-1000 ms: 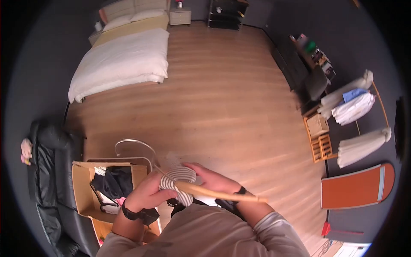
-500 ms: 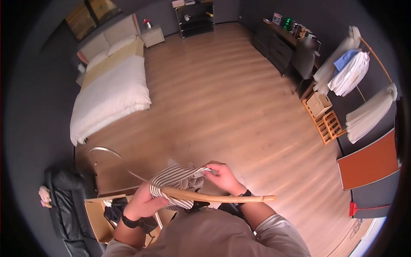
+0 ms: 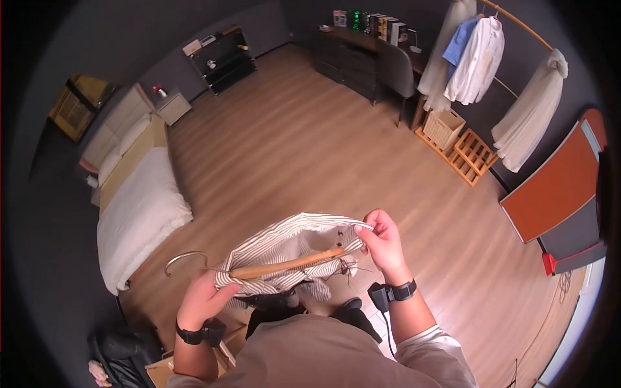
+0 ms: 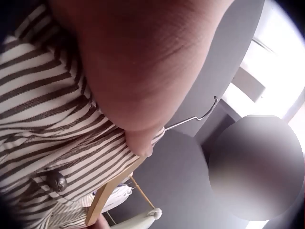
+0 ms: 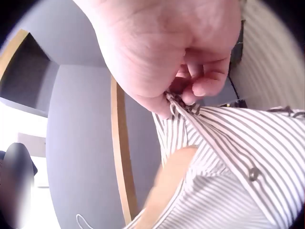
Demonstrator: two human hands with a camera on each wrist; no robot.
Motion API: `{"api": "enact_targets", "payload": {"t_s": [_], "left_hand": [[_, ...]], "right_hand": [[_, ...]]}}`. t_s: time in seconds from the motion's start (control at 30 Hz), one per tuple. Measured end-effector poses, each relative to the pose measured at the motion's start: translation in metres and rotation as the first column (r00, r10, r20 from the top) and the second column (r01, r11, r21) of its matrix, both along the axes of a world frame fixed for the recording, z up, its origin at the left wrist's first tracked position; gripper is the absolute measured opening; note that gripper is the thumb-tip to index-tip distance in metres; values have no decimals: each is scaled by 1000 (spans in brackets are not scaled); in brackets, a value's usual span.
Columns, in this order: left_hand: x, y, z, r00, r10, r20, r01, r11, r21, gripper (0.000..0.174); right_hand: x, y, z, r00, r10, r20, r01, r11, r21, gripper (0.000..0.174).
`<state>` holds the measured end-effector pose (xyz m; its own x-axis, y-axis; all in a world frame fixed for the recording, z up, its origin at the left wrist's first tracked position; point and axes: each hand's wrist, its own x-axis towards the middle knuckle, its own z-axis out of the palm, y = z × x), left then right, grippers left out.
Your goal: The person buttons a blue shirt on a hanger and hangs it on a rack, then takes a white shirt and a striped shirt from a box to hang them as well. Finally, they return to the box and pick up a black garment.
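Note:
A striped brown-and-white garment (image 3: 304,226) is stretched between the two hands, with a wooden hanger (image 3: 284,265) lying along its inside and the metal hook (image 3: 184,255) sticking out at the left. The left hand (image 3: 206,299) grips the garment and the hanger at the hook end. The right hand (image 3: 385,244) pinches the garment's edge near the hanger's far end. In the right wrist view the fingers (image 5: 157,102) hold gathered cloth, and the hanger's rounded end (image 5: 176,164) lies inside. A button (image 4: 57,181) shows in the left wrist view.
A cardboard box (image 3: 162,372) and a black sofa (image 3: 123,349) are at the lower left. The bed (image 3: 142,207) stands left. On the right are a clothes rack (image 3: 517,26) with shirts (image 3: 479,61), a wooden slatted stand (image 3: 475,155) and an orange board (image 3: 553,187).
The right hand has moved right and up, drawing the garment wide. The hanger's free end, earlier outside the cloth, now lies within it. The view has turned toward the rack.

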<state>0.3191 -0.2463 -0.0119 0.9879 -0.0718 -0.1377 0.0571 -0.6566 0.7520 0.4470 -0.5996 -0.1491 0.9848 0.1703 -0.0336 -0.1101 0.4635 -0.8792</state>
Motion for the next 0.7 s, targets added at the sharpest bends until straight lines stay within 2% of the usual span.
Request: {"api": "enact_targets", "payload": {"t_s": [0.03,0.13,0.23,0.33,0.37,0.4,0.47,0.53,0.57,0.6,0.67,0.7], "left_hand": [[18,-10,-1,1000,-15,25,17,999,-48,35],[73,-18,-12,997,-50,55,53,997,-47,35],[136,-15,-19,993,-106,51,101,991,93,35],[199,-9,-44,989,-145,18,146,975,-169,36],[221,-11,-45,986,-162,49,168,972,-162,38],[243,-15,-44,981,-176,80,187,970,-156,40],[284,-15,-46,967,-213,140,238,951,-196,44],[321,-9,-52,946,-257,199,306,910,-279,50],[334,-8,-45,936,-306,171,341,908,-242,57],[349,-8,-34,914,-370,168,403,881,-249,61],[380,-11,-15,854,-497,156,521,812,-262,69],[396,-7,-25,817,-546,185,576,785,-228,70]], "right_hand": [[4,-6,10,1000,-5,-24,4,1000,-20,24],[10,-12,36,999,34,2,-34,999,-30,25],[28,-11,43,992,0,124,6,999,-52,28],[46,7,56,971,36,237,-12,995,-101,25],[55,12,61,947,163,277,-110,974,-198,22],[69,18,79,872,331,361,-154,885,-440,20],[109,34,105,657,664,358,-308,669,-677,23],[143,34,116,671,517,532,1,717,-697,28],[159,29,120,648,444,619,155,719,-678,31],[173,19,123,649,313,694,413,621,-666,33],[196,19,147,707,177,685,606,346,-716,33],[205,22,142,734,153,662,575,379,-725,34]]}}
